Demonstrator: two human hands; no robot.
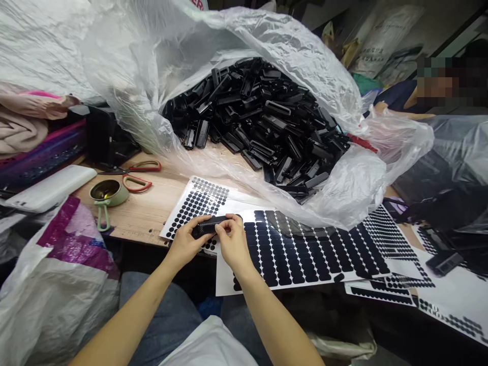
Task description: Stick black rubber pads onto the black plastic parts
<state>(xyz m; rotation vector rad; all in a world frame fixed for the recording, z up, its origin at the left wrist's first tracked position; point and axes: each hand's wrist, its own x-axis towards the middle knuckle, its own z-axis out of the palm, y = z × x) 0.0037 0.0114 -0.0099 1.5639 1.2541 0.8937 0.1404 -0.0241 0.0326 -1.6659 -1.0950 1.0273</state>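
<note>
Along the worktop [133, 216] edge, one black part [206, 228] is pinched in both left hand [188, 238] and right hand [232, 239]; a large pile [259, 119] is left; finished pieces cannot be distinguished.

It's a workshop I'm in, a small, crowded one for hand piecework by the look of it! Straight ahead, a great heap of black plastic parts [267, 122] spills inside a clear plastic bag [301, 48] spread open on my wooden table [148, 213]. Here in front, overlapping sheets of black stickers [305, 254], row after row; off left, red-handled scissors [131, 169]. Bulky sacks [389, 43] crowd the background, and over on the right, there's another person [394, 95]!
</note>
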